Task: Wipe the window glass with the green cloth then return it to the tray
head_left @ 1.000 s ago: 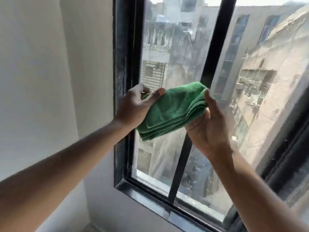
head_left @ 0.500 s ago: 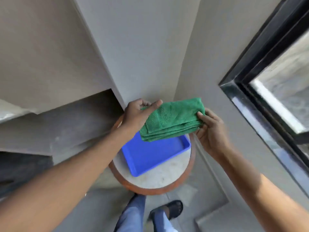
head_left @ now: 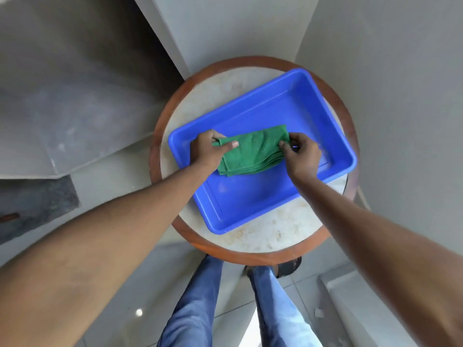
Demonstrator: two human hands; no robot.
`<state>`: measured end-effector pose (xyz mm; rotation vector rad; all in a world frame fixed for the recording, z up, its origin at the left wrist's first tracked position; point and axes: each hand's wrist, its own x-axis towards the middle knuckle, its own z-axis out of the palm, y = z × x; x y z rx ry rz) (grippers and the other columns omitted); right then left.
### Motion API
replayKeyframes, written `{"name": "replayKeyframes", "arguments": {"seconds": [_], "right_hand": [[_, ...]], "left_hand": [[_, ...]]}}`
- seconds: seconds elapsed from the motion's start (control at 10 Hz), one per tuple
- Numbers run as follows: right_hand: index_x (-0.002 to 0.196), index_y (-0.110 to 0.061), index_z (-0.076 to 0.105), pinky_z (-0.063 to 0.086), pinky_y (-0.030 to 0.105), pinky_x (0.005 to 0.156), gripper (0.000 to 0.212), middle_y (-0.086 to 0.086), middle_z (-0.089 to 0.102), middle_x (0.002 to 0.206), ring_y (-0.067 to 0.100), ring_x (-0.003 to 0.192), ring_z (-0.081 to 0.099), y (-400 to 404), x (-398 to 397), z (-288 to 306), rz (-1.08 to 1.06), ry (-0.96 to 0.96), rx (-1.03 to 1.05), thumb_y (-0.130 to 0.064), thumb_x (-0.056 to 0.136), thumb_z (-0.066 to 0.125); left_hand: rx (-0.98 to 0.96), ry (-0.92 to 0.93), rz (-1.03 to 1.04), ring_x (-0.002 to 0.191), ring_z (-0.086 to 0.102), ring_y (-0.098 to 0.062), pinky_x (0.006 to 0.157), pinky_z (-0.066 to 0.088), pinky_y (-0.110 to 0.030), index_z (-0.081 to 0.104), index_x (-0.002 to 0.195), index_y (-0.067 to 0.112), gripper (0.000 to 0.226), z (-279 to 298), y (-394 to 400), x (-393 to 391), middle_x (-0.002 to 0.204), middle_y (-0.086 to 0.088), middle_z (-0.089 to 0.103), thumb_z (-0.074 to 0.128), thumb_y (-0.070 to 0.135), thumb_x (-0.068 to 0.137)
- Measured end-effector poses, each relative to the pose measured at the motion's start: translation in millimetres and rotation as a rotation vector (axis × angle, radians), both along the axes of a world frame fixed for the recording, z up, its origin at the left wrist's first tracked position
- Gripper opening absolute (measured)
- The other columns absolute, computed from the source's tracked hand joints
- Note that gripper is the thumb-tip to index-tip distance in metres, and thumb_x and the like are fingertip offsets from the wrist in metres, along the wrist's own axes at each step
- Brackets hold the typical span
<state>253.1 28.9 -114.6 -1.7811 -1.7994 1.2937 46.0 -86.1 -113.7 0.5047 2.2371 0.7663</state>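
Observation:
The folded green cloth (head_left: 253, 151) is down inside the blue plastic tray (head_left: 250, 201), near its far left part. My left hand (head_left: 208, 151) grips the cloth's left end with thumb on top. My right hand (head_left: 300, 154) pinches the cloth's right end. Whether the cloth rests on the tray floor or hangs just above it I cannot tell. The window is out of view.
The tray lies at an angle on a small round table (head_left: 270, 236) with a pale top and a brown rim. Grey walls meet in a corner behind it. A stair step (head_left: 75, 108) is at the left. My legs in jeans (head_left: 200, 304) stand below the table.
The view swung from the window down to the table. Both hands carried the cloth away from the glass and lowered it into the blue tray.

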Motion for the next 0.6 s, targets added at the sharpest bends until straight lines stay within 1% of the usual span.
{"name": "replayKeyframes", "arguments": {"seconds": [0.1, 0.2, 0.3, 0.4, 0.5, 0.6], "right_hand": [[0.122, -0.003, 0.075, 0.057, 0.05, 0.096, 0.023, 0.018, 0.082, 0.117, 0.04, 0.109, 0.075, 0, 4, -16, 0.073, -0.123, 0.118, -0.01, 0.1, 0.073], [0.123, 0.0, 0.069, 0.051, 0.053, 0.096, 0.022, 0.026, 0.074, 0.122, 0.046, 0.114, 0.068, 0, 5, -22, 0.174, -0.226, 0.144, -0.01, 0.103, 0.071], [0.127, 0.003, 0.063, 0.045, 0.055, 0.102, 0.029, 0.029, 0.063, 0.132, 0.05, 0.123, 0.06, 4, 7, -21, 0.224, -0.33, 0.096, -0.018, 0.107, 0.069], [0.14, 0.001, 0.059, 0.046, 0.057, 0.107, 0.043, 0.027, 0.059, 0.142, 0.049, 0.132, 0.056, 6, 10, -8, 0.225, -0.359, 0.079, -0.029, 0.11, 0.068], [0.162, -0.005, 0.046, 0.042, 0.057, 0.122, 0.057, 0.02, 0.043, 0.172, 0.041, 0.159, 0.039, 1, 16, 27, 0.283, -0.477, 0.295, -0.039, 0.117, 0.053], [0.172, -0.007, 0.033, 0.031, 0.052, 0.133, 0.062, 0.016, 0.023, 0.185, 0.035, 0.171, 0.023, 0, 25, 55, 0.303, -0.436, 0.475, -0.036, 0.119, 0.046]], "left_hand": [[-0.034, 0.134, -0.132, 0.093, 0.067, -0.022, 0.077, 0.047, -0.025, 0.081, 0.111, 0.009, 0.041, -13, 5, 6, 0.102, -0.004, 0.077, 0.094, 0.041, 0.089], [-0.068, 0.211, -0.243, 0.108, 0.071, -0.032, 0.087, 0.051, -0.039, 0.078, 0.114, 0.009, 0.042, -16, 6, 4, 0.116, -0.012, 0.076, 0.088, 0.045, 0.094], [-0.136, 0.318, -0.384, 0.12, 0.066, -0.035, 0.09, 0.054, -0.049, 0.069, 0.121, 0.013, 0.048, -15, 5, 4, 0.126, -0.01, 0.067, 0.078, 0.056, 0.1], [-0.202, 0.488, -0.491, 0.132, 0.06, -0.032, 0.095, 0.053, -0.051, 0.064, 0.134, 0.02, 0.055, -8, 4, 1, 0.137, -0.003, 0.063, 0.065, 0.066, 0.104], [-0.157, 0.701, -0.624, 0.163, 0.042, -0.031, 0.118, 0.044, -0.049, 0.038, 0.173, 0.025, 0.076, 24, 14, 14, 0.179, 0.0, 0.039, 0.043, 0.07, 0.112], [-0.025, 0.752, -0.729, 0.177, 0.02, -0.027, 0.133, 0.033, -0.052, 0.016, 0.183, 0.026, 0.083, 46, 28, 32, 0.192, 0.002, 0.011, 0.04, 0.066, 0.114]]}}
